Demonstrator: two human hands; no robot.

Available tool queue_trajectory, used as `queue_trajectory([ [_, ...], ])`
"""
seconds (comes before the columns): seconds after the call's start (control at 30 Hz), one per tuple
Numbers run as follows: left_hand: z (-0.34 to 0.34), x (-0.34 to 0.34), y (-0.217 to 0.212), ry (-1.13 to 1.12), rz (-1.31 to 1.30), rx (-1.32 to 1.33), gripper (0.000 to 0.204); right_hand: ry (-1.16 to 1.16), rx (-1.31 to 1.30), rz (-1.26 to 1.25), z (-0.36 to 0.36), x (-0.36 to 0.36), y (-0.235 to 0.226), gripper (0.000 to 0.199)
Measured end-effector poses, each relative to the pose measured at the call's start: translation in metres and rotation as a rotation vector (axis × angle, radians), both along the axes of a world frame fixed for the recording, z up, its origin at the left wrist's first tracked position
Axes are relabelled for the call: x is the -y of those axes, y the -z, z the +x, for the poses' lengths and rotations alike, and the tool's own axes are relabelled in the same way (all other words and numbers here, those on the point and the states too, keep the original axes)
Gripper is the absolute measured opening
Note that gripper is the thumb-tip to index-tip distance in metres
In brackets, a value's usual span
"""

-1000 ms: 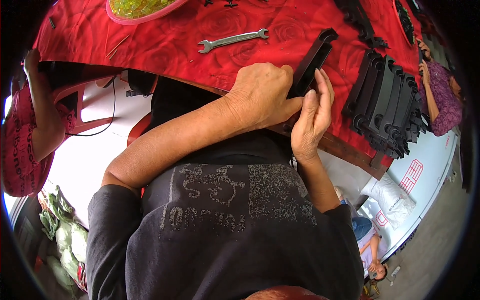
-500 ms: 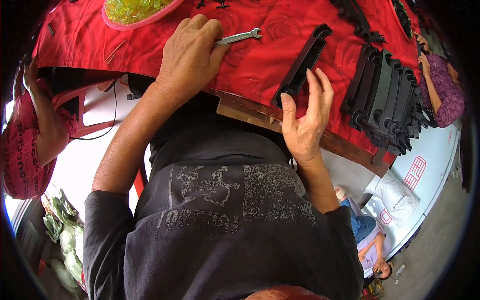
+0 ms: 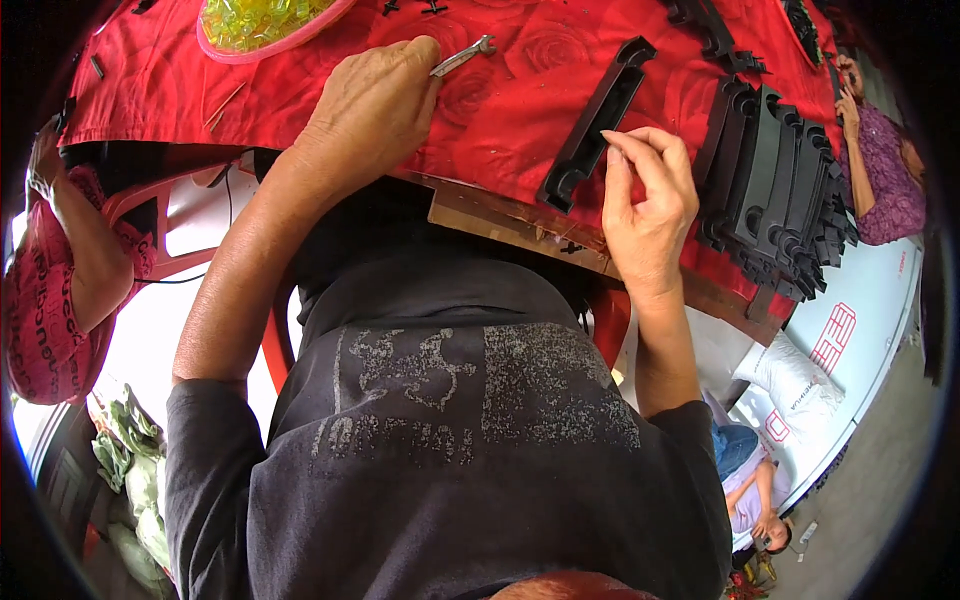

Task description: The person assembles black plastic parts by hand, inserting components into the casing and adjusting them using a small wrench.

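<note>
My left hand [image 3: 375, 105] is closed round a small silver open-end wrench [image 3: 463, 56]; its jaw points right and away from me, and the rest of it is hidden in the fist. A long black plastic channel part [image 3: 597, 125] lies slantwise on the red cloth in front of me, open side up. Just to its right is my right hand [image 3: 655, 205], thumb and index finger drawn together in a pinch beside the part. What the pinch holds, if anything, is too small to make out. Several similar black parts [image 3: 765, 185] lie in a row farther right.
A pink-rimmed basin [image 3: 290, 45] of yellow-green clear pieces stands at the far left on the red tablecloth [image 3: 500, 125]. More black parts [image 3: 710, 30] lie at the far right. A wooden table edge [image 3: 500, 228] runs before me. Other people sit left and right.
My left hand has shifted slightly left with the wrench, whose jaw now tilts farther upward. My right hand has moved right, away from the channel part, and its spread fingers have come together.
</note>
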State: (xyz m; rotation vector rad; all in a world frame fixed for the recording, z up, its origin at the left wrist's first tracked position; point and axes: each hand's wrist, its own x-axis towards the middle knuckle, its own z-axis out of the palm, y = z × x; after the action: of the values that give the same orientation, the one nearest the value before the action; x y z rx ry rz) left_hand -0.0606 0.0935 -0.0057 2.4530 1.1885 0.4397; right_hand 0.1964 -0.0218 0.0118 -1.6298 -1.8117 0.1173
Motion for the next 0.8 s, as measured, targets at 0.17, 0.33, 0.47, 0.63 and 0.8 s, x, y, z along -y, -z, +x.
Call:
queue_trajectory([
  [0.17,0.002,0.001,-0.007,-0.006,-0.073,0.154,0.013,0.034,-0.155,-0.242,0.005,-0.015,-0.020,0.008],
  [0.33,0.006,0.009,-0.019,-0.030,-0.260,0.305,0.015,-0.079,0.112,-0.148,-0.001,-0.001,-0.015,0.020],
  [0.47,0.022,0.011,-0.046,0.006,-0.326,0.343,0.017,-0.046,0.171,-0.182,-0.011,0.005,-0.013,0.028],
  [0.63,0.059,-0.015,-0.068,0.478,0.372,0.710,0.017,-0.045,0.182,-0.254,-0.018,0.006,-0.013,0.035],
  [0.8,0.093,-0.035,-0.105,0.376,-0.374,0.221,0.016,-0.051,0.194,-0.251,-0.016,0.009,-0.012,0.037],
])
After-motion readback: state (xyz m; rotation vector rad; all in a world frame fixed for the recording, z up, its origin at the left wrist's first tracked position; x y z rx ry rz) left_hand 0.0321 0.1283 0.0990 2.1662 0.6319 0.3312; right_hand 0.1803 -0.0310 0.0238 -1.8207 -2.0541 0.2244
